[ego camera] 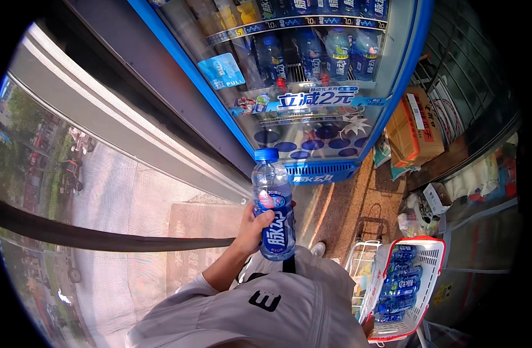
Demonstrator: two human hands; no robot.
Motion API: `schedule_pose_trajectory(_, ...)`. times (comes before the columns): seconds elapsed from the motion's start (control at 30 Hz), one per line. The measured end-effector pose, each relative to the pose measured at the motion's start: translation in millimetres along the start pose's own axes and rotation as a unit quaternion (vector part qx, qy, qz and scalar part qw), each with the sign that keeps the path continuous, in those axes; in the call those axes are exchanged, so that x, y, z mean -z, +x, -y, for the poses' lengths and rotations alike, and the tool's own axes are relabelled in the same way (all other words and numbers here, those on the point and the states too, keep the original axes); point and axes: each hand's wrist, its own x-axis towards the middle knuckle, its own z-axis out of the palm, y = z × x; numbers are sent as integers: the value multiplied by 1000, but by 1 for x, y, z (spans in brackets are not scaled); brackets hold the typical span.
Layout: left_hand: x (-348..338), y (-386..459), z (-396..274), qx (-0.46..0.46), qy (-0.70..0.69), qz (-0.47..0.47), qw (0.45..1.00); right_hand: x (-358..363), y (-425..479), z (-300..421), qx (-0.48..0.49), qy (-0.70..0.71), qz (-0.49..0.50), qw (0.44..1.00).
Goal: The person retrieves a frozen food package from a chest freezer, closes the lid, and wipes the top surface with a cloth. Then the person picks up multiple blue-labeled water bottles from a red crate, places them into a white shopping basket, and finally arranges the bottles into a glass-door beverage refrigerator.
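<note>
My left hand (253, 227) is wrapped around a clear plastic drink bottle (274, 206) with a blue cap and a blue label bearing writing. The bottle is held upright in front of my body, and its cap overlaps the lower edge of a glass-door drinks fridge (244, 143). At lower right, a little of my right hand (368, 327) shows at the near side of a white shopping basket (429, 287) with a red rim. It grips the basket there, most of the hand being hidden. Several blue-labelled drink bottles (400, 282) lie inside the basket.
The fridge door is closed, with shelved bottles (311, 56) behind the glass. To its right stand a cardboard box (416, 130) and wire shelving (448, 56). A white wire rack (361, 256) stands beside the basket. Mesh curtain (139, 204) with a dark strap (118, 237) fills the left.
</note>
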Motion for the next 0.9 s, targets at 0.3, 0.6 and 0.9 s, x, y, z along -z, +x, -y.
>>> schedule_pose_trajectory(0.3,95,28,-50,-121,76,-72,987,43,24,76,-209,64,-9,976)
schedule_pose_trajectory(0.6,165,124,-113,-247,137,-157,946,9,-9,58,-253,30,-43,966)
schedule_pose_trajectory(0.9,199,191,-150,-313,118,-143,932,-49,-73,-23,-184,142,-84,969)
